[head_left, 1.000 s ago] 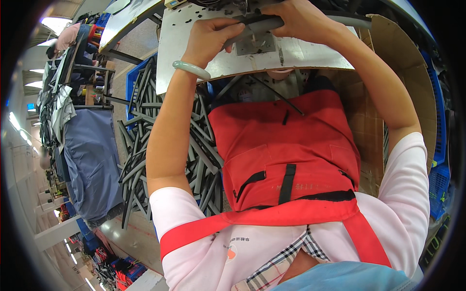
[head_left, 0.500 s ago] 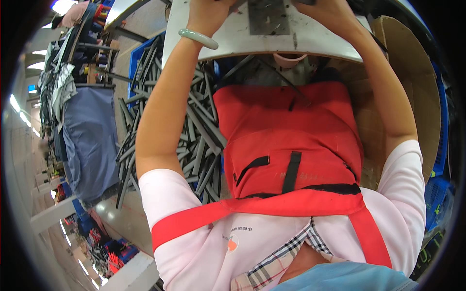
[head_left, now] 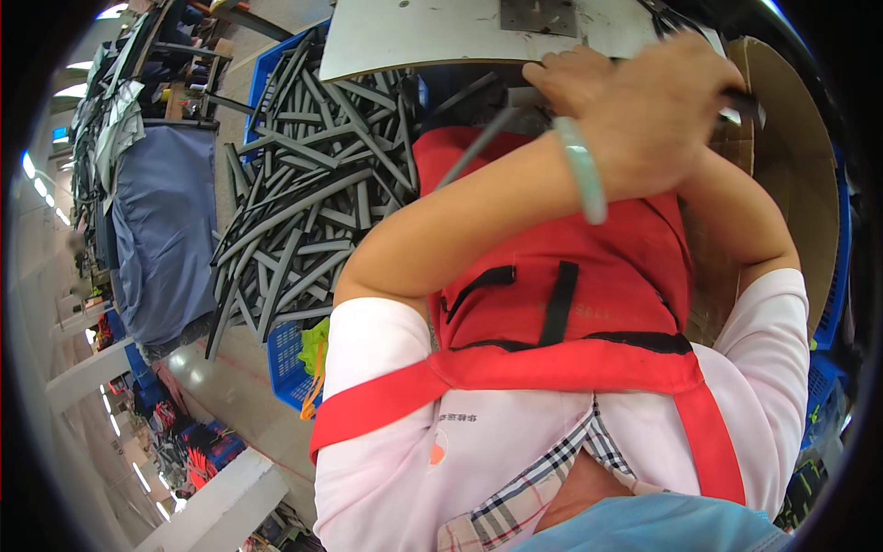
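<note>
My left hand (head_left: pixel 667 106), blurred by motion, is crossed over to the right, above my right forearm. A pale green bangle (head_left: pixel 580 170) circles its wrist. A dark narrow object (head_left: pixel 747 103) shows just past its fingers; whether the hand holds it cannot be made out. Partly behind the left hand, my right hand (head_left: pixel 568 78) has its fingers curled by the front edge of the white worktable (head_left: pixel 423 37). What lies in those fingers is hidden. A blurred grey strip (head_left: pixel 476 147) slants over my red apron (head_left: pixel 543 248), its upper end near the right hand.
Left of my lap lies a big heap of grey and black foam-like strips (head_left: pixel 317 175), with a blue crate (head_left: pixel 262 83) behind. An open cardboard box (head_left: pixel 796 166) stands on the right. A metal plate (head_left: pixel 538 16) is set in the tabletop. A blue basket (head_left: pixel 290 368) sits below the heap.
My left hand has swung from the tabletop across to the right, over my right forearm. The right hand has come back to the table's front edge. A grey strip now slants across the apron.
</note>
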A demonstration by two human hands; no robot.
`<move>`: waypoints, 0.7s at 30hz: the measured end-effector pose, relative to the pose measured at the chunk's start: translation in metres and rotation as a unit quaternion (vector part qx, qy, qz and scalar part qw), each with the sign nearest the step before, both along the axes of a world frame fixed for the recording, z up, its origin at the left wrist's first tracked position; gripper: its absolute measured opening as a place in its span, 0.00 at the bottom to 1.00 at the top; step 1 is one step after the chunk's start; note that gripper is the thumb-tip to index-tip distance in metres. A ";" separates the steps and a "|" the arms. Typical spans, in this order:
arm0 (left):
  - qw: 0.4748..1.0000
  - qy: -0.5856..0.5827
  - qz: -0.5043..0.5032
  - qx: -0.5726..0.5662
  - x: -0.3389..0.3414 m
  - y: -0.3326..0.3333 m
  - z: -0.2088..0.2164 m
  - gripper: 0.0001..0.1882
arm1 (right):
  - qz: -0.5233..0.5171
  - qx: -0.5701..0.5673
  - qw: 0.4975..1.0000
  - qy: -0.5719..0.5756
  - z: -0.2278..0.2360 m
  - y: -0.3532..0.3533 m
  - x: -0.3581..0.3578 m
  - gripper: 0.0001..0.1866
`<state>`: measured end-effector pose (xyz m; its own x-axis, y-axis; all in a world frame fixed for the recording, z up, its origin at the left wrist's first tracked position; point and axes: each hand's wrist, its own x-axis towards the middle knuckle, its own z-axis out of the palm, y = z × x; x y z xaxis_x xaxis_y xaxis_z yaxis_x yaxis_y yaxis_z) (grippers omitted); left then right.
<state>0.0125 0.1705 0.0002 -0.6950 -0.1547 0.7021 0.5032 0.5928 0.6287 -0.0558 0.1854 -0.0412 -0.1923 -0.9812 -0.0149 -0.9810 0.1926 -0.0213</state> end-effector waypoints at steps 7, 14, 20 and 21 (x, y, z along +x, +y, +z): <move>0.954 -0.270 0.021 0.130 0.046 -0.086 -0.060 0.17 | -0.064 -0.261 0.962 -0.044 0.026 0.060 -0.054 0.22; 0.865 -0.418 -0.131 0.246 0.045 -0.114 -0.020 0.18 | -0.057 -0.156 0.974 -0.151 0.073 0.051 -0.049 0.28; 0.864 -0.438 -0.102 0.227 0.043 -0.131 -0.006 0.16 | -0.069 -0.012 0.957 -0.281 0.073 0.056 -0.059 0.22; 0.859 -0.436 -0.112 0.242 0.043 -0.135 -0.006 0.15 | -0.024 -0.060 0.945 -0.320 0.065 0.056 -0.061 0.21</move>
